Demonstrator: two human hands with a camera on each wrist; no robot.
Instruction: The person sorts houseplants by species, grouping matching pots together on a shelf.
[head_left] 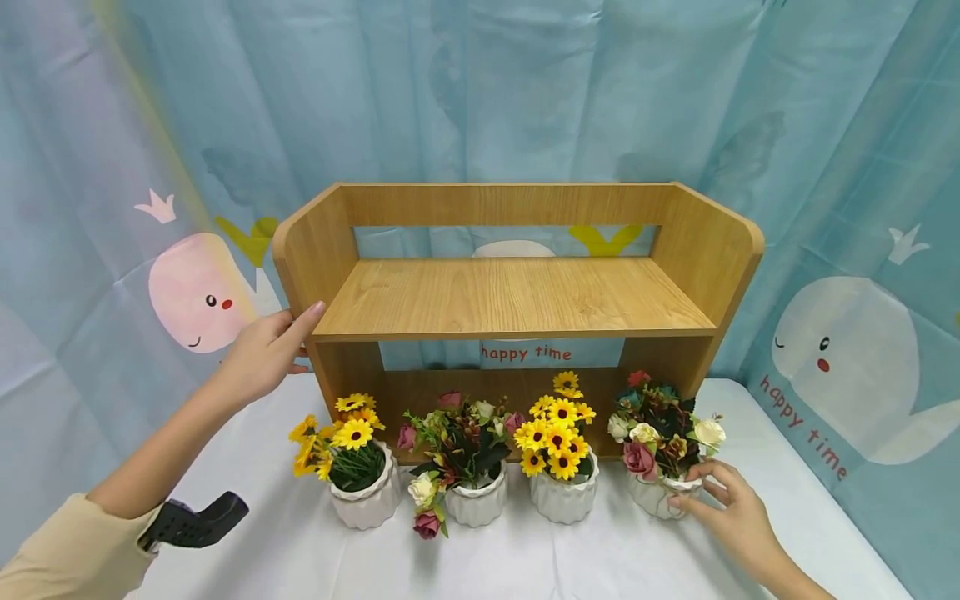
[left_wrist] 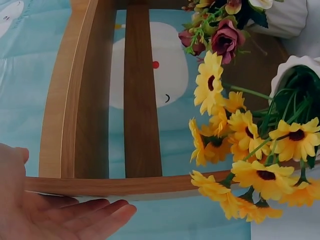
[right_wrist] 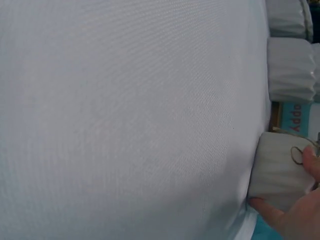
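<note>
A two-tier wooden shelf [head_left: 517, 296] stands on the white cloth. My left hand [head_left: 262, 354] is at its left side panel, the thumb at the front edge and the fingers [left_wrist: 95, 215] along the outer face. At the far right, my right hand [head_left: 731, 508] grips a white flower pot [head_left: 651, 497] of mixed roses between thumb and fingers. In the right wrist view a twine bow [right_wrist: 296, 155] shows on this pot [right_wrist: 277, 172], beside the thumb.
Left of it, in a row before the shelf, stand a sunflower pot [head_left: 564, 492], a rose pot [head_left: 477, 500] and another sunflower pot [head_left: 367, 496]. Blue printed curtains [head_left: 480, 92] hang behind and beside the shelf. A black strap piece [head_left: 198, 523] juts from the left sleeve.
</note>
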